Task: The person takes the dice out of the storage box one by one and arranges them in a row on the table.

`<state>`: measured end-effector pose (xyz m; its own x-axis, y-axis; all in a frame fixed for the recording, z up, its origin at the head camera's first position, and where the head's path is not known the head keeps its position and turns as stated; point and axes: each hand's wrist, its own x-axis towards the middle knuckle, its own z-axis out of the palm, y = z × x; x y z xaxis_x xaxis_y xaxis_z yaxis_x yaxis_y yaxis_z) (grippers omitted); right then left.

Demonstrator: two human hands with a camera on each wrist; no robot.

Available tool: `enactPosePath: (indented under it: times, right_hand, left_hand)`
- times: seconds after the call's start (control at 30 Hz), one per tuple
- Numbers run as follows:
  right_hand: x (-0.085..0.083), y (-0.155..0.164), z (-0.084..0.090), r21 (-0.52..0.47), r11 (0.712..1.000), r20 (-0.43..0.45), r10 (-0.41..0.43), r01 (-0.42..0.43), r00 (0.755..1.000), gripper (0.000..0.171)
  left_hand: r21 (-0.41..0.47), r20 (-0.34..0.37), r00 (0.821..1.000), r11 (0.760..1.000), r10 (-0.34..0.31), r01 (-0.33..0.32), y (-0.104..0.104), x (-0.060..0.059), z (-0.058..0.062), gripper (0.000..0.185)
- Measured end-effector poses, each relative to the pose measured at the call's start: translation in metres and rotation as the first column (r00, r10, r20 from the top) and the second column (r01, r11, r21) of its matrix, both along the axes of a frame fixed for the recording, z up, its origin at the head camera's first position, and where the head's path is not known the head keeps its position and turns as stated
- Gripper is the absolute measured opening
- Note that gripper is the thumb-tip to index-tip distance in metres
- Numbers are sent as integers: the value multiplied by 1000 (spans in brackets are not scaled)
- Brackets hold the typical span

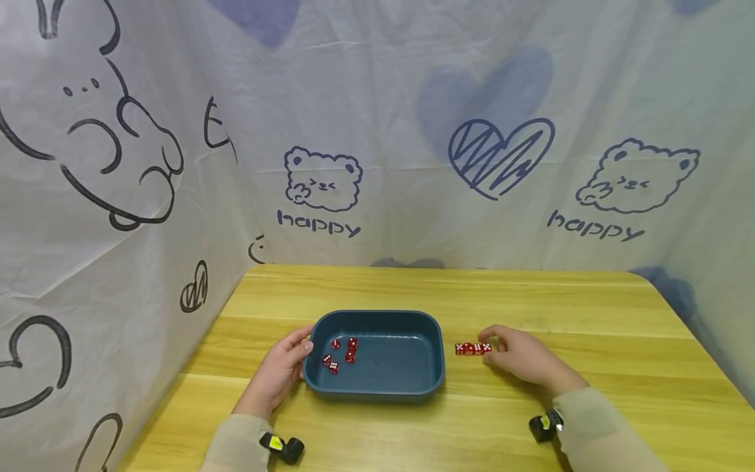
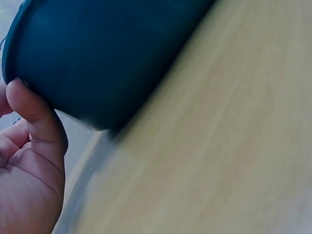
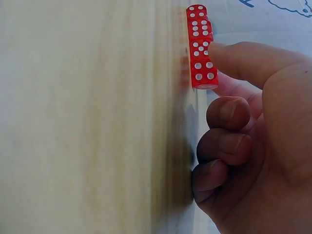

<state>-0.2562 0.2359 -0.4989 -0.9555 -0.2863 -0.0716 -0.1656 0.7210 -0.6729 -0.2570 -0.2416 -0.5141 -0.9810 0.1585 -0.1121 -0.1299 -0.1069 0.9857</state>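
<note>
A dark blue rectangular dish (image 1: pixel 389 367) stands on the table with several red dice (image 1: pixel 352 343) grouped in its left half. At its left end, my left hand (image 1: pixel 280 370) grips the rim; in the left wrist view the thumb (image 2: pixel 30 100) presses up by the dish's edge. To the right of the dish, several red dice with white dots form a straight row (image 1: pixel 472 349). My right hand (image 1: pixel 522 354) pinches that row near its right end between thumb and index finger, the other fingers curled in, as the right wrist view shows.
The light wooden table (image 1: pixel 366 432) runs back to a white cloth (image 1: pixel 401 242) printed with hearts and bears. More of this cloth hangs along the left and right sides. Each wrist carries a small black camera (image 1: pixel 283 448).
</note>
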Motion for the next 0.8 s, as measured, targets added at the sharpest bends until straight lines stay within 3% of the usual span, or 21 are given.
enactPosePath:
  times: [0.33,0.8]
  right_hand:
    - [0,-1,-2,-59,998,37,-1,3,999,39]
    - [7,-22,14,-61,997,-71,41,-45,997,35]
  left_hand:
    - [-9,16,1000,1000,14,-14,0,0,0,45]
    - [-16,-16,1000,1000,-5,5,-1,-1,-2,46]
